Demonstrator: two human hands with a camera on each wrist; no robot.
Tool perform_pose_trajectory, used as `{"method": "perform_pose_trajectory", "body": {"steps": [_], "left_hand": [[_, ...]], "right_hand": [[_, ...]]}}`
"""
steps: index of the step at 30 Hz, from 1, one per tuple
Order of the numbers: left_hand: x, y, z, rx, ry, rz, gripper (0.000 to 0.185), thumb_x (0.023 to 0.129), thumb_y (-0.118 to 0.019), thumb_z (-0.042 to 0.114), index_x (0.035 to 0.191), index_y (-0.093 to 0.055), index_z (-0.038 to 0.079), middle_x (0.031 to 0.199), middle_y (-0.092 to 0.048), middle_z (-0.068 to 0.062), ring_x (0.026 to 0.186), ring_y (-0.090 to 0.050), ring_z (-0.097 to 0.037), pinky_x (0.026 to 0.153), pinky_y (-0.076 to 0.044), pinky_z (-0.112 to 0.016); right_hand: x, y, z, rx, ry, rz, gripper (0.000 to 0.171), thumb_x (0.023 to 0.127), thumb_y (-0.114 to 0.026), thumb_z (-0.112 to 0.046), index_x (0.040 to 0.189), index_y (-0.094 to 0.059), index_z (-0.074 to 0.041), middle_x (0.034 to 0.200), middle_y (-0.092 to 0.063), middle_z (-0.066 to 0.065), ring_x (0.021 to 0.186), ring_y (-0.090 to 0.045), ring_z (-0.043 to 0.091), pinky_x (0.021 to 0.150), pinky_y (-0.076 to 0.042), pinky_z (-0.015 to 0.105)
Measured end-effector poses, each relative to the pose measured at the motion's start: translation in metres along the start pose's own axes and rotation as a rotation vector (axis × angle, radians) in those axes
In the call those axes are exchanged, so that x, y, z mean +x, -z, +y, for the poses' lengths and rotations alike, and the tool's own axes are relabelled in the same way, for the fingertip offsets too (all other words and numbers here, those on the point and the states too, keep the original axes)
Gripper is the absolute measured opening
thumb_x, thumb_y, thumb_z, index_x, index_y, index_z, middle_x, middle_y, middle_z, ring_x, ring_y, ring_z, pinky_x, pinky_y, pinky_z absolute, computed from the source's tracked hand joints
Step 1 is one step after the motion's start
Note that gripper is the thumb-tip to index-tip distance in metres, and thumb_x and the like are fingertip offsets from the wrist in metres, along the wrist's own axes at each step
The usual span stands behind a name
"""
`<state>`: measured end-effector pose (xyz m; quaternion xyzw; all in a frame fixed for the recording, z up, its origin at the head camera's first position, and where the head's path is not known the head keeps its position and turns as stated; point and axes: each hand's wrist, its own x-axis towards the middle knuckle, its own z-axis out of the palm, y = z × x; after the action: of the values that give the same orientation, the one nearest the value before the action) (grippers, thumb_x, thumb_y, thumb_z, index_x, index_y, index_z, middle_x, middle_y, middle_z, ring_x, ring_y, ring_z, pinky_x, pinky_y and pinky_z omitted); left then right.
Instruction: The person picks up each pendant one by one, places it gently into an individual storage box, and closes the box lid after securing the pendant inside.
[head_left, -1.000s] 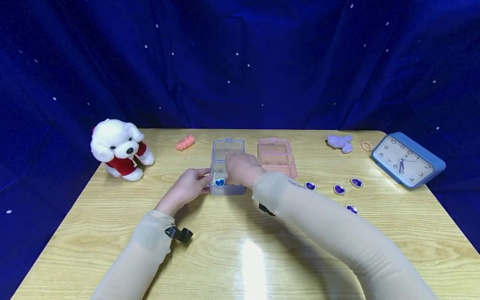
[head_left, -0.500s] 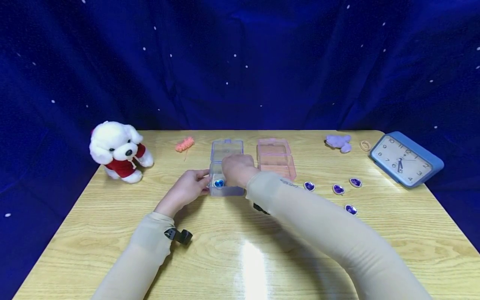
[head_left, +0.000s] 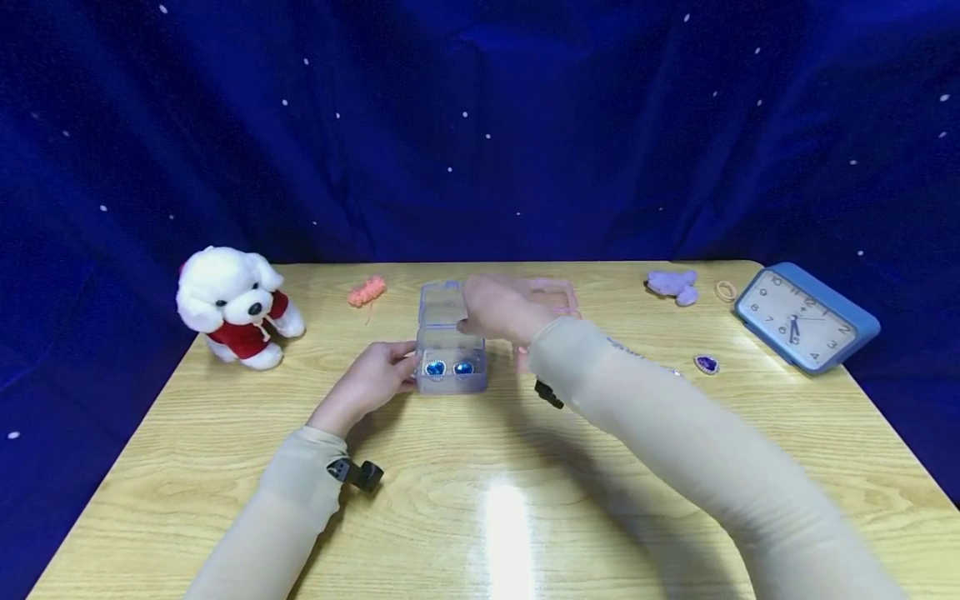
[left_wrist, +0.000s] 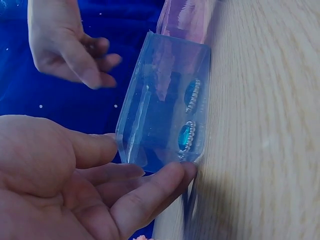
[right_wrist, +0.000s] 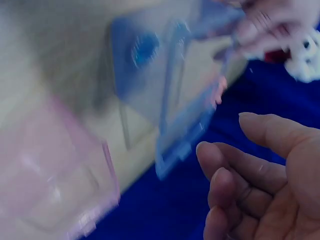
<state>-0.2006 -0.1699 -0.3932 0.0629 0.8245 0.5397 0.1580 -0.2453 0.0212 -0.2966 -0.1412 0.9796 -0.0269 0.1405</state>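
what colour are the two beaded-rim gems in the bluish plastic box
The gems are bright blue, silvery-rimmed; the head view shows this best.

Hour numerals in dark print stand on the white dial (head_left: 785,310) of a blue rectangular table clock (head_left: 861,325) at the right of the head view. Its 12 sits toward the dial's upper right and its 6 toward the lower left; 1, 2, 3, 4, 7, 8, 9, 10 and 11 are also legible. Near the 5, dark clock hands (head_left: 794,330) crowd the print. Dark lettering on the beige right sleeve (head_left: 675,425), right of centre, is too small to read.
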Motion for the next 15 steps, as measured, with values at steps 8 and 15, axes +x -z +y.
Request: {"method": "perform_pose_trajectory", "body": {"steps": [8,15], "left_hand": [[0.0,-0.001,-0.001,0.017,0.013,0.006,0.044,0.106,-0.042,0.007,0.147,-0.037,-0.01,0.13,-0.057,-0.031,0.11,-0.064,-0.038,0.091,-0.056,-0.035],[0.001,0.0,-0.001,0.018,0.024,0.008,0.045,0.106,-0.043,0.008,0.147,-0.037,-0.008,0.131,-0.057,-0.029,0.111,-0.064,-0.036,0.092,-0.055,-0.035]], "right_hand": [[-0.012,0.032,0.043,0.062,0.027,0.119,0.05,0.094,-0.065,-0.037,0.053,-0.045,-0.018,0.053,-0.034,-0.006,0.05,-0.032,0.011,0.047,-0.035,0.029],[-0.019,0.04,0.085,0.088,-0.028,0.161,0.052,0.093,-0.062,-0.031,0.049,-0.036,-0.019,0.05,-0.027,-0.007,0.05,-0.024,0.012,0.046,-0.029,0.029]]}}
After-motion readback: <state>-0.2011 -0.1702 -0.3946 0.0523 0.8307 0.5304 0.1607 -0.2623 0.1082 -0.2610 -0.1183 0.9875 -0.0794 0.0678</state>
